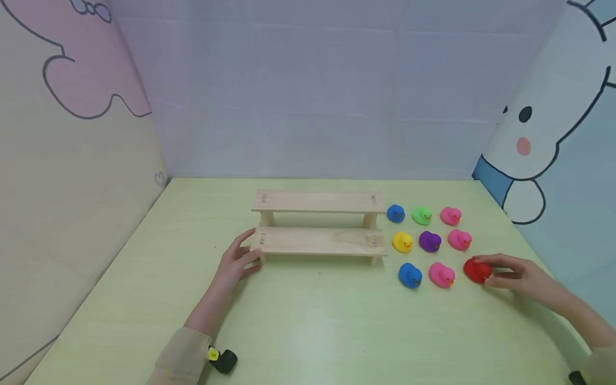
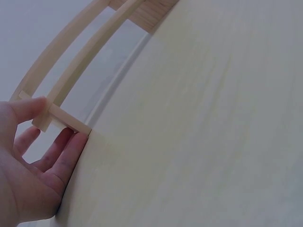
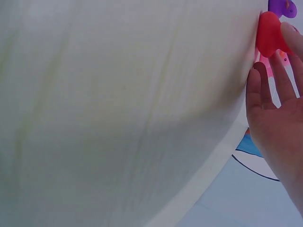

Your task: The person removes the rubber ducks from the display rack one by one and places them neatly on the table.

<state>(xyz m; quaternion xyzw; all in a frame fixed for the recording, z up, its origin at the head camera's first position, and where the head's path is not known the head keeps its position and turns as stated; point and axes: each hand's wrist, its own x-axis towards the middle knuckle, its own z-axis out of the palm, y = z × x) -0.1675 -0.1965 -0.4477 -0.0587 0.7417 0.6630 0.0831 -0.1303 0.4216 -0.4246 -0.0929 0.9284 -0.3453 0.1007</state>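
A two-step wooden shelf stands mid-table in the head view. My left hand holds the left end of its lower step; in the left wrist view, the thumb lies on the plank and the other fingers are at the end support. At the right, my right hand pinches a red rubber duck between thumb and fingers. This duck appears at the table surface. In the right wrist view, the red duck partly covers a purple duck and a pink one.
Several more rubber ducks sit in loose rows right of the shelf: blue, pink, yellow, purple and green. A pale wall rises behind the table, with printed side panels left and right.
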